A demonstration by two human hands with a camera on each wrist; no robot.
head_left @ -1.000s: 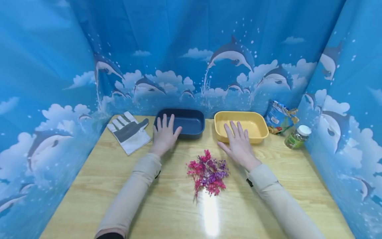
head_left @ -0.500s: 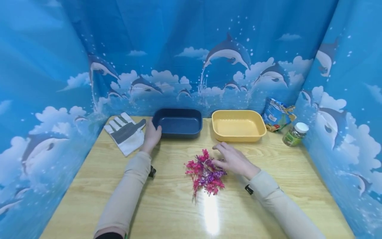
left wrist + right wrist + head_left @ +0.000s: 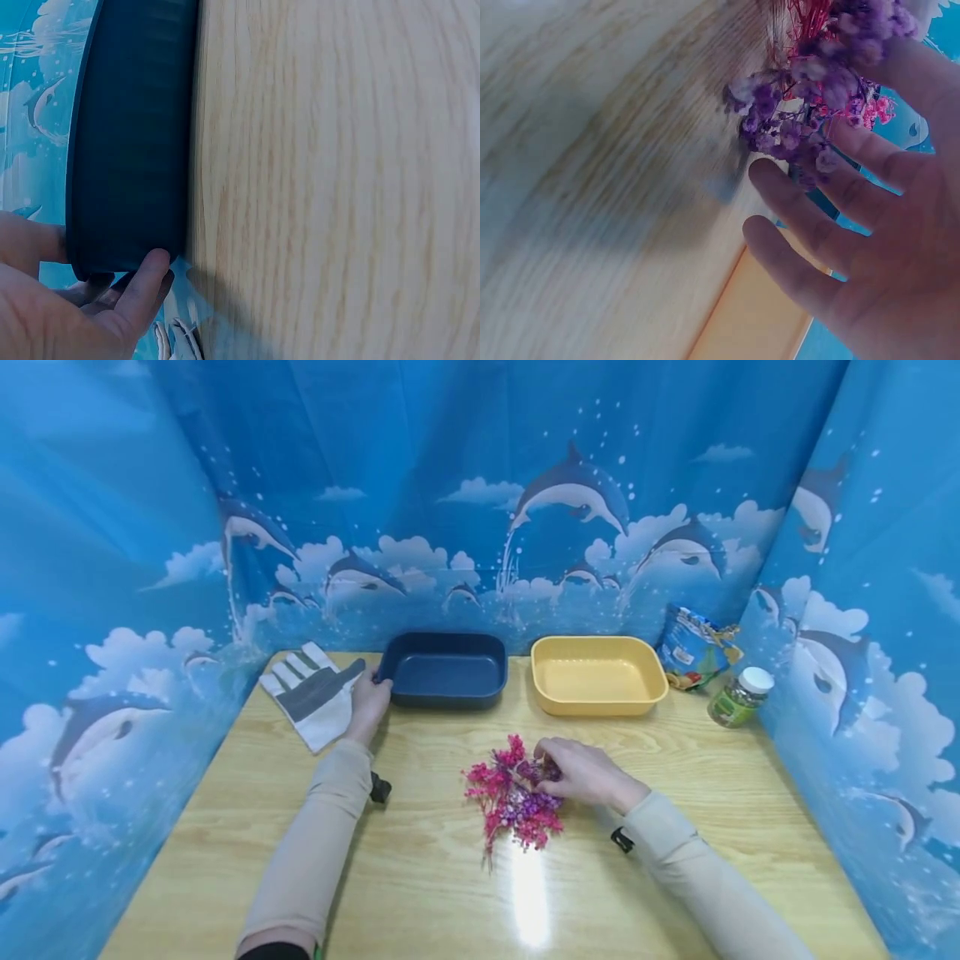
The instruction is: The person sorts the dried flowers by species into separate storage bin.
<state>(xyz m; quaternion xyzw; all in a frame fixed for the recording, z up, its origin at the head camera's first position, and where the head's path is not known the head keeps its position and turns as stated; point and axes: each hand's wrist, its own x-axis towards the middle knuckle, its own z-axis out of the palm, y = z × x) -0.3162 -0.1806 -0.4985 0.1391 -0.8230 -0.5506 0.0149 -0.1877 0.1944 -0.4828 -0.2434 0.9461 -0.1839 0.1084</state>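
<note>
Low in the centre of the frame, the right hand [image 3: 581,772] has dropped from the yellow tray [image 3: 597,675] and now pinches the flower bunch [image 3: 513,797] lying on the worktop [image 3: 420,860]. Farther up and left, the left hand [image 3: 367,703] has slid to grip the blue tray [image 3: 442,670] by its corner.

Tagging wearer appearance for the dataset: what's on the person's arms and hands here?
Both hands are bare, no gloves or rings visible. The left hand and right hand come out of long, close-fitting beige sleeves that reach to the wrists. A small black device sits at the left wrist, and another at the right. A dark cuff edge shows at the left upper arm.
</note>
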